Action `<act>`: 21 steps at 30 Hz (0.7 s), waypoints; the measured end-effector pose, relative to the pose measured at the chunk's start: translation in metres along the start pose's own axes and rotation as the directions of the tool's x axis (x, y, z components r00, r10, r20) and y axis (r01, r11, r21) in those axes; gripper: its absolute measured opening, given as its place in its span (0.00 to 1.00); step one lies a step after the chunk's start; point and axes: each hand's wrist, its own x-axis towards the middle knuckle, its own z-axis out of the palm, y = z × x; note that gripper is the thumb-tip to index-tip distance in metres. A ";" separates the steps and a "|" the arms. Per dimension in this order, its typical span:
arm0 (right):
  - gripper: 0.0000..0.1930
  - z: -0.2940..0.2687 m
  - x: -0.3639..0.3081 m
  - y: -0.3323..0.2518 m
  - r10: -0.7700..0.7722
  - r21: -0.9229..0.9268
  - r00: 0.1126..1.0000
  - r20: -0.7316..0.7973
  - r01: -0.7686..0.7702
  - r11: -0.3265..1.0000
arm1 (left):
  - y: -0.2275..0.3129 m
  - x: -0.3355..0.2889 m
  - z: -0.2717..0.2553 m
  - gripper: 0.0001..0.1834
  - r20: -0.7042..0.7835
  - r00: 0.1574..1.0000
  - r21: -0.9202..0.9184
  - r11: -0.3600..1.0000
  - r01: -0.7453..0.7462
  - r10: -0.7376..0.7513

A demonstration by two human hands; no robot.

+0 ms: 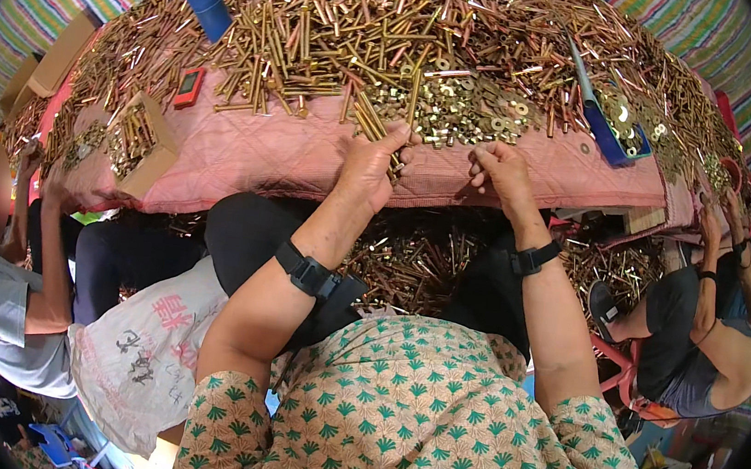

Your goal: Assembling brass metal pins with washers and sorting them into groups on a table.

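Several long brass-coloured bolts (pixel 368 117) stick up and out of my left hand (pixel 370 167), whose fingers are closed round them at the table's near edge. One of these bolts stands nearly upright by the thumb. To its right, my right hand (pixel 505 173) is closed in a pinch over the pink cloth; what sits between its fingertips, if anything, is too small to make out. Just beyond both hands lies a heap of small brass-coloured nuts (pixel 448 122), with flat washers (pixel 500 125) among them. A large pile of loose long bolts (pixel 325 25) spreads behind.
A pink quilted cloth (pixel 254 160) covers the table. On it are a blue cup (pixel 205 4), a red device (pixel 189 87), a cardboard box of bolts (pixel 147 158) and a blue tray (pixel 615 149) of washers. More bolts (pixel 413 267) lie below. Other people sit left and right.
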 end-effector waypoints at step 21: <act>0.08 -0.043 0.031 -0.012 -0.459 -0.572 0.866 -0.199 0.278 0.772 | -0.007 0.006 0.003 0.08 0.077 0.986 0.066 0.987 0.144 -0.149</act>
